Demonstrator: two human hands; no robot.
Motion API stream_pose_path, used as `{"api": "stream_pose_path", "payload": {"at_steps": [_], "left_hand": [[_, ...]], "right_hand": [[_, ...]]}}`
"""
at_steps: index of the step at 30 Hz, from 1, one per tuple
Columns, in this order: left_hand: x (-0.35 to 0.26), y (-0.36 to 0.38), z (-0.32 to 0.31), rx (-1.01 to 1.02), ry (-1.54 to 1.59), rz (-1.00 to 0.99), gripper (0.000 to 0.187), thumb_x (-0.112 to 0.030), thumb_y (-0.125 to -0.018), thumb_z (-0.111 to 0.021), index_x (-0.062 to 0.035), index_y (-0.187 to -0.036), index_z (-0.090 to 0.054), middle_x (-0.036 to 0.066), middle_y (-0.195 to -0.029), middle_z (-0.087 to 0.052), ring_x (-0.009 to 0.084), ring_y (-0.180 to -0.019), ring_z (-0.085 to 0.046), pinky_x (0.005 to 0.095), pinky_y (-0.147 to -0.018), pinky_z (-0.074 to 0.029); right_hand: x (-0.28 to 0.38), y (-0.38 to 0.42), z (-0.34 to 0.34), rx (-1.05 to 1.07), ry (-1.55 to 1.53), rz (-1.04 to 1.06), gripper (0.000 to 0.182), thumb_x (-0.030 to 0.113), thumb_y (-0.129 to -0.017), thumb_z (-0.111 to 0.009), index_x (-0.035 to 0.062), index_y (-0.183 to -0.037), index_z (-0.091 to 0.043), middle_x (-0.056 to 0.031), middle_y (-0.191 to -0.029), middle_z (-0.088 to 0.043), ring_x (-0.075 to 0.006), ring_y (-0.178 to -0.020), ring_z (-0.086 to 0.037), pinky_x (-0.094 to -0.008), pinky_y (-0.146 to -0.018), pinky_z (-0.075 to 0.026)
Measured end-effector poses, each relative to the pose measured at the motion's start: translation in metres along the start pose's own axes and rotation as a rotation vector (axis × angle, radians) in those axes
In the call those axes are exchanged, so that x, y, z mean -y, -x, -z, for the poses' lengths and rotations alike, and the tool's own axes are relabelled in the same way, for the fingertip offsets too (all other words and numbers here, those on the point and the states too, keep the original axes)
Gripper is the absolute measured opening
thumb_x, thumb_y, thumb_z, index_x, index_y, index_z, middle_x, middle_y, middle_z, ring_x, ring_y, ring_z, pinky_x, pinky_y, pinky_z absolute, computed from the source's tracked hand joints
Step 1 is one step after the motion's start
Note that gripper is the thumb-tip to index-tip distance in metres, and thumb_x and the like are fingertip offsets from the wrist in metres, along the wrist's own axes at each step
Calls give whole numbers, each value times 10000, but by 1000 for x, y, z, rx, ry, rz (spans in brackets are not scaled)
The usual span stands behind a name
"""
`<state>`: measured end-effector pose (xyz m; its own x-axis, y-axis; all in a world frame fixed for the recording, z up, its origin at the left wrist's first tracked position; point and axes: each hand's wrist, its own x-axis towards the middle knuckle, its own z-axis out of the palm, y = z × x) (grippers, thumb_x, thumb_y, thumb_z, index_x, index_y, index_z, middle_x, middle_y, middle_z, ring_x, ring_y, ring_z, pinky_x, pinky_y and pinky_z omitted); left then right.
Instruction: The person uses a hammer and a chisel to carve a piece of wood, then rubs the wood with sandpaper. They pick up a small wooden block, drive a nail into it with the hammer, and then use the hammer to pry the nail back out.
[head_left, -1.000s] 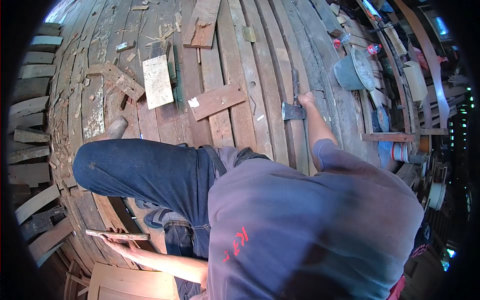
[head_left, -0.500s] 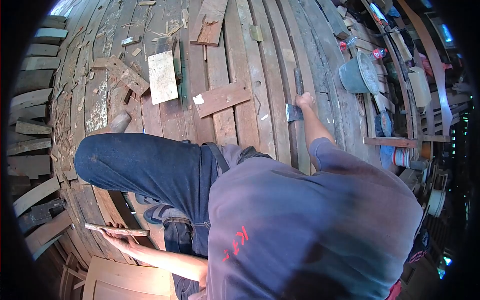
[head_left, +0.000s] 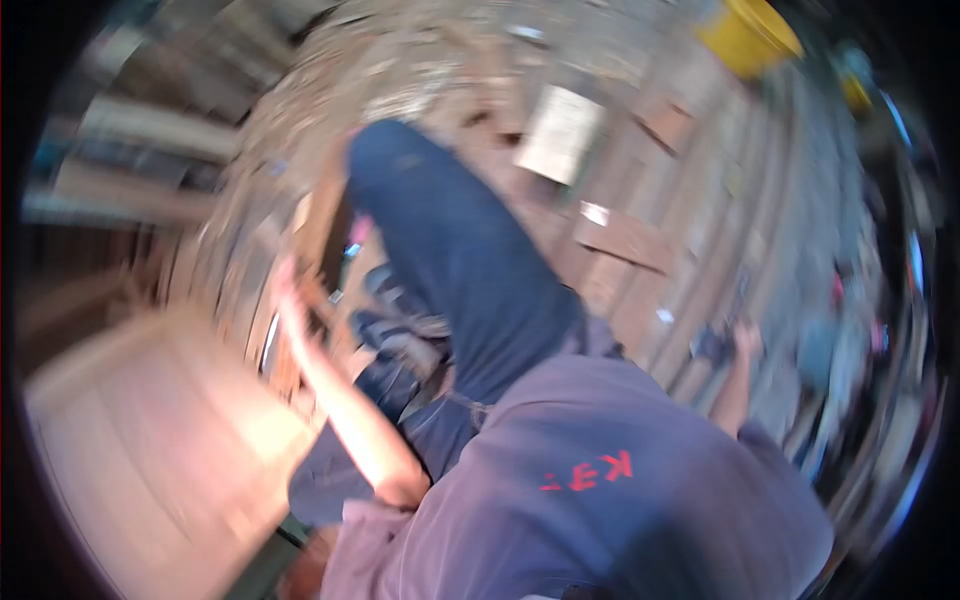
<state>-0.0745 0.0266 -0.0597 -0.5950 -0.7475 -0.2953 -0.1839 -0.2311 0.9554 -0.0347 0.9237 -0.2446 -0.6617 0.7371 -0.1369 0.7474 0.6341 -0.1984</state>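
"Since motion blur smears everything, what can be logged at left?"

"Left hand [head_left: 288, 292]: held out over the plank floor's [head_left: 705, 185] left edge, near the pale panel's [head_left: 165, 430] topmost corner; forearm [head_left: 340, 400] slants outward. Grip: cannot tell."

"And rightward?"

"Dark hatchet [head_left: 710, 345]: toward the floor's right edge, its head just left of the right hand [head_left: 747, 340], clearly the nearer one. Long axis unreadable. Right forearm [head_left: 733, 398] reaches out and away from the torso [head_left: 590, 510]; finger closure cannot be told."
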Motion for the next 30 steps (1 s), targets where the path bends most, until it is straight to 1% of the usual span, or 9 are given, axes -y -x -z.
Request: {"api": "stream_pose_path", "payload": {"at_steps": [1,5,7,12,20,23,24,27,30], "left_hand": [[-14,12,-11,14,-102,-152,405,-382,-947,-603,-35,-1153,-623,87,-1047,-639,188,-919,-616,329,-741,-506],[-19,14,-8,241,-70,-175,322,-360,-978,-575,-44,-1033,-605,73,-942,-684,102,-659,-583,241,-606,-470],[-30,23,-8,340,-17,-151,386,-369,-1010,-505,-11,-1131,-582,94,-975,-662,131,-654,-608,250,-583,-502],[-31,25,-9,450,151,-64,537,-473,-1033,-375,11,-1190,-546,124,-959,-674,143,-601,-623,268,-539,-526],[-27,27,-15,446,216,115,647,-586,-1004,-337,-12,-1209,-552,81,-917,-660,117,-608,-600,249,-541,-514],[-25,27,-17,449,236,142,646,-586,-1001,-353,-12,-1220,-553,76,-914,-660,114,-610,-597,249,-540,-513],[-23,26,-18,439,228,145,647,-587,-999,-359,-11,-1222,-552,76,-912,-660,114,-610,-597,249,-539,-513],[-20,24,-19,423,203,152,638,-587,-995,-372,-15,-1211,-556,78,-904,-657,115,-607,-596,249,-537,-512],[-25,28,-20,440,191,159,639,-582,-1003,-350,-16,-1214,-559,67,-907,-645,117,-604,-590,245,-541,-510]], "right_hand": [[11,-9,-9,-66,46,116,495,395,-841,-636,50,-1194,-660,-201,-1151,-670,-352,-1086,-638,-447,-927,-490],[85,-6,4,5,182,30,475,381,-873,-607,15,-1174,-641,-244,-1116,-667,-405,-1066,-631,-492,-952,-466],[117,2,9,-62,211,-154,438,348,-866,-610,-7,-1119,-652,-245,-1086,-677,-412,-1045,-642,-510,-938,-467],[95,-35,-17,-26,298,-99,423,298,-820,-672,-56,-1050,-651,-221,-989,-700,-374,-958,-668,-481,-854,-494],[109,-14,25,298,-213,241,368,227,-786,-717,-61,-1003,-641,-140,-829,-654,-253,-781,-621,-391,-751,-504],[123,-10,46,452,-40,433,354,214,-794,-720,-43,-1027,-645,-131,-810,-644,-241,-731,-625,-378,-637,-513],[143,2,58,567,2,273,323,201,-830,-687,-9,-1067,-625,-111,-779,-637,-203,-623,-587,-350,-490,-476],[161,9,71,752,-21,26,317,161,-868,-635,8,-1138,-568,-104,-759,-637,-177,-526,-534,-333,-398,-424],[149,-5,49,938,-244,-188,357,277,-941,-504,16,-1184,-487,-171,-826,-690,-185,-482,-501,-333,-437,-441]]}}
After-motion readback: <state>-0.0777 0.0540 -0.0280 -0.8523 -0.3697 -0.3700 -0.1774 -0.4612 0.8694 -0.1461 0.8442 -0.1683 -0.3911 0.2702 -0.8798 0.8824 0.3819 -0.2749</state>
